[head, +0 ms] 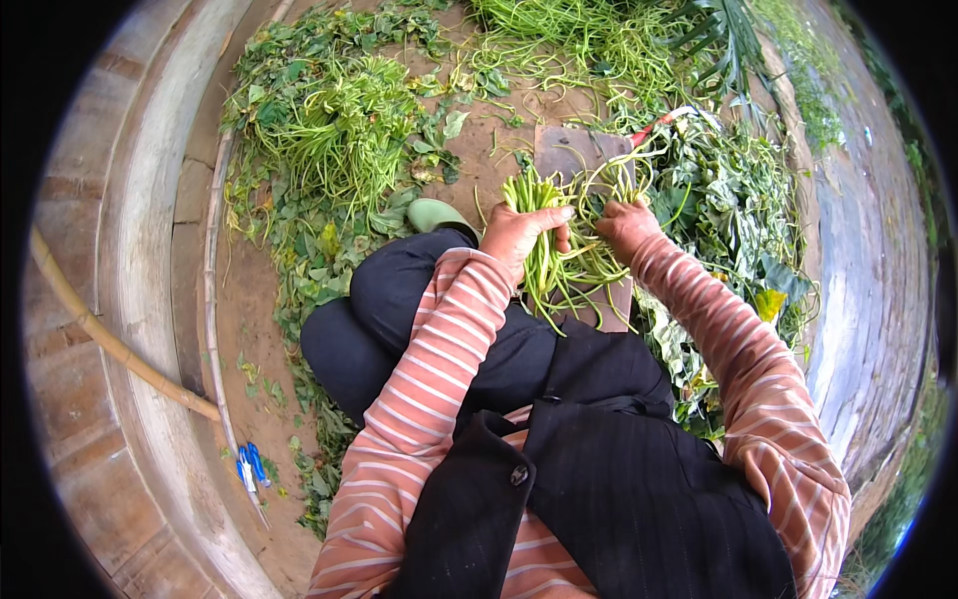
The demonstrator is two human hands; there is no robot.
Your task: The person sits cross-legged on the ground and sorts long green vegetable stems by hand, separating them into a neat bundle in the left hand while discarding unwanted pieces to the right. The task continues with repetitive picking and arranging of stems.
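My left hand (518,233) grips an upright bundle of cut green stems (533,193), thumb laid across its front. Thin stem ends fan out below that fist over my lap. Close by on the right, my right hand (627,227) is closed around a smaller tuft of pale green stems (623,191). Several loose stems trail between the two hands. Under them lies a flat brown board (572,146), partly covered by the stems. My fingertips on the right are mostly hidden.
Piled stems (352,127) lie at the far left, more long stems (576,37) at the back. Wilted leaves (741,202) are heaped on the right, beside a red-and-white curved object (658,126). Left are bamboo poles (127,356) and a blue-handled hand tool (251,468). A green shoe (434,215) shows.
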